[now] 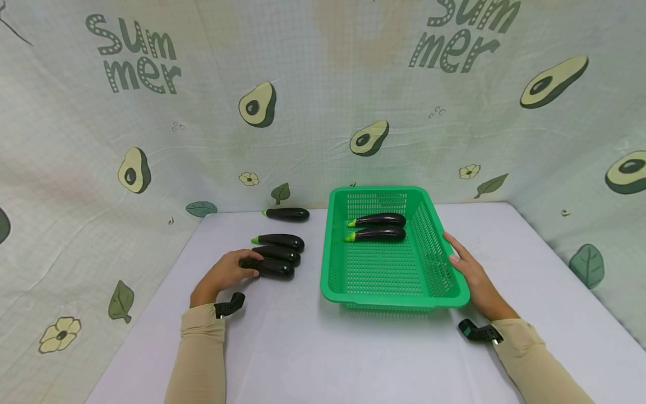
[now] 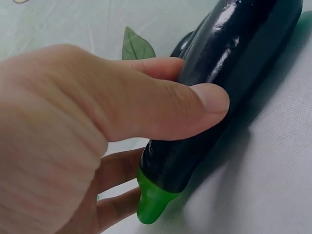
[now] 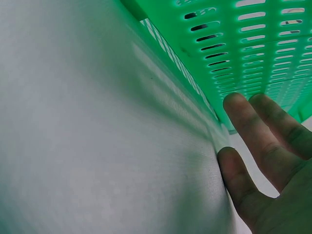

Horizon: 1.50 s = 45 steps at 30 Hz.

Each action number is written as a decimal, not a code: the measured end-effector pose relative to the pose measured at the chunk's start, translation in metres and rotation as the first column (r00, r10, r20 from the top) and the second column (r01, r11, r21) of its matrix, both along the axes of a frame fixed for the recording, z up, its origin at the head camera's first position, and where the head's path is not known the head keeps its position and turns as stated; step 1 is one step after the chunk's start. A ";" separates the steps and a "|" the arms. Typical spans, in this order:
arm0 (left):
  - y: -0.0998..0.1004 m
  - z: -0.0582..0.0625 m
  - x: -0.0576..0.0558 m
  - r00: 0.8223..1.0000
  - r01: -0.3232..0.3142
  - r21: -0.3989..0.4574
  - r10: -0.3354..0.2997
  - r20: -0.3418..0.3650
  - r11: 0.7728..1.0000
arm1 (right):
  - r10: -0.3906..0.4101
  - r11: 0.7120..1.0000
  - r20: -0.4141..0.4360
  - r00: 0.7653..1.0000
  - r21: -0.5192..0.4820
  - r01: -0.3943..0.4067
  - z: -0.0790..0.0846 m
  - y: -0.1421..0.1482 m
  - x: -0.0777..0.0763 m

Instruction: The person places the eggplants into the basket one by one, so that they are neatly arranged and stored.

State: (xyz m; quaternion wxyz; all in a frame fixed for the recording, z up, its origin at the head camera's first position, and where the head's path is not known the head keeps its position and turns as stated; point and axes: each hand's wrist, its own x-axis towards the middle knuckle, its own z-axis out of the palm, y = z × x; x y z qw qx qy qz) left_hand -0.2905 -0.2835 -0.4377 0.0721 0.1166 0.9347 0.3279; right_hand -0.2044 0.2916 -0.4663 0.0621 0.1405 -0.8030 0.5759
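My left hand [image 1: 229,274] pinches the nearest eggplant [image 1: 276,269] close to its stem end, thumb on top. The left wrist view shows its glossy dark skin and green stem [image 2: 155,201]. Just beyond it lie a second eggplant [image 1: 285,255] and a third eggplant [image 1: 284,240], side by side. On the right, a green plastic basket [image 1: 333,275] holds two eggplants in its back half. My right hand [image 1: 476,278] holds the basket's right rim, thumb at the rim. In the right wrist view, other fingers [image 3: 256,139] extend beneath it along the slotted outer wall.
Farther back on the left, a single eggplant [image 1: 287,214] lies near the table's far edge. A white cloth covers the table [image 1: 282,348]. Behind it hangs a printed curtain [image 1: 313,67] with avocados and leaves.
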 end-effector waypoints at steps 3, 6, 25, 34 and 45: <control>0.000 0.001 0.001 1.000 0.004 0.023 -0.004 0.004 1.000 | 0.000 1.000 -0.004 1.000 0.002 0.000 -0.001 0.001 -0.001; 0.000 0.002 0.002 1.000 0.013 0.060 -0.014 0.004 0.998 | -0.002 1.000 -0.006 1.000 0.001 0.002 -0.002 0.001 -0.002; -0.002 0.005 0.004 1.000 0.031 0.184 -0.030 -0.007 0.983 | -0.005 1.000 -0.002 1.000 0.022 0.005 -0.002 0.002 -0.002; 0.007 0.007 0.004 0.999 0.033 0.259 -0.024 -0.036 0.965 | -0.006 1.000 -0.013 1.000 0.017 0.006 -0.004 0.002 -0.002; 0.017 0.004 -0.001 0.998 0.057 0.283 -0.045 -0.047 0.957 | -0.012 1.000 -0.018 1.000 -0.001 0.012 0.000 0.000 -0.001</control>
